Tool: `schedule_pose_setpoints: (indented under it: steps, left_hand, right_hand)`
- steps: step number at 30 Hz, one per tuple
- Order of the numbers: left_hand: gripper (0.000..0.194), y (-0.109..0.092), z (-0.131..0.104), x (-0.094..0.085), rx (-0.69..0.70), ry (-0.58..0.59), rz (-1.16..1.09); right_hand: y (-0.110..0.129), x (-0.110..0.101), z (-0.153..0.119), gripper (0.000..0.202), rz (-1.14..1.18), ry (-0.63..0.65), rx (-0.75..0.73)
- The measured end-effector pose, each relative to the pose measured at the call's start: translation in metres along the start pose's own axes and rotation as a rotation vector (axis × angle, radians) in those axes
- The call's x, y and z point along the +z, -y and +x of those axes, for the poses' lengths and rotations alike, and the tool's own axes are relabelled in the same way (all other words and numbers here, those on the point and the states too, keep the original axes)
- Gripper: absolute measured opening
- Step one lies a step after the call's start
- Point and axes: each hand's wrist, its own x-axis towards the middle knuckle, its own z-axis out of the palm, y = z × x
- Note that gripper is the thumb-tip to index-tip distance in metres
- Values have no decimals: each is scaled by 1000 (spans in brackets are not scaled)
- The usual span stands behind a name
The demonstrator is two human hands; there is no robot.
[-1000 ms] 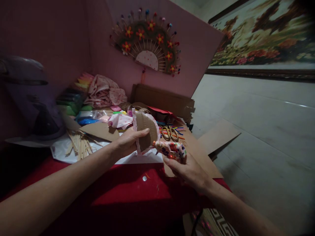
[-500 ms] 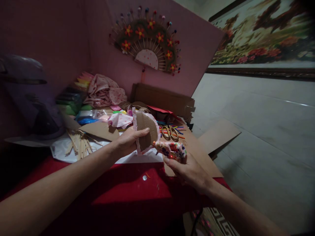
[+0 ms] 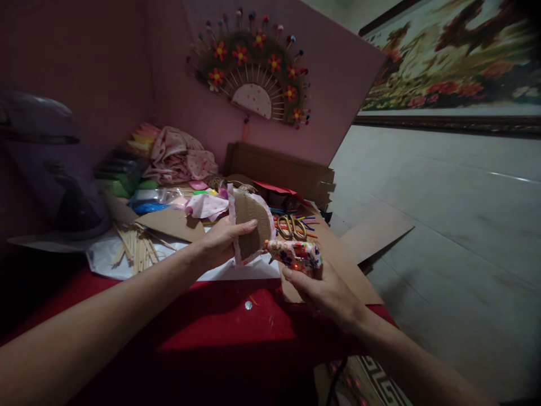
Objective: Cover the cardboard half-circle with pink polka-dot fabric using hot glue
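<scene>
My left hand [image 3: 226, 239] grips a half-round piece of cardboard [image 3: 253, 211], its thumb flat on the brown face and the fingers hidden behind. Pale pink fabric lines the piece's edges. In my right hand [image 3: 323, 290] is a hot glue gun [image 3: 296, 254] with a flower-patterned body and a small red light glowing. Its orange-tipped nozzle points left, close to the cardboard's lower right edge; whether it touches I cannot tell. Gold-handled scissors [image 3: 291, 227] lie just behind the glue gun.
Wooden sticks [image 3: 137, 248], a cardboard piece [image 3: 175, 224] and dotted fabric [image 3: 207, 207] lie at left. Crumpled pink cloth [image 3: 180, 155] sits farther back. A cardboard sheet [image 3: 346, 270] covers the table's right side. A decorated fan [image 3: 253, 67] hangs on the pink board behind. A purple container [image 3: 63, 169] stands far left.
The glue gun and my right hand have shifted very slightly right, its nozzle rising a little along the cardboard's edge. My left hand stays in place.
</scene>
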Motion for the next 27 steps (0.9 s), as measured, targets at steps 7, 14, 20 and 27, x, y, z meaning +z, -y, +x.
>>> schedule_pose_setpoints:
  steps: [7, 14, 20, 27]
  left_hand:
    - [20, 2, 1, -2, 2, 31, -17]
    - [22, 0, 0, 0, -9, 10, -34]
    - [22, -1, -1, 2, -20, 27, -33]
    - [22, 1, 0, 1, -20, 32, -34]
  right_hand:
    - [-1, 1, -2, 36, 133, 90, 128]
    - [0, 1, -3, 39, 143, 87, 139]
    - [-3, 0, -3, 33, 77, 32, 136]
    - [3, 1, -3, 22, 56, -13, 15]
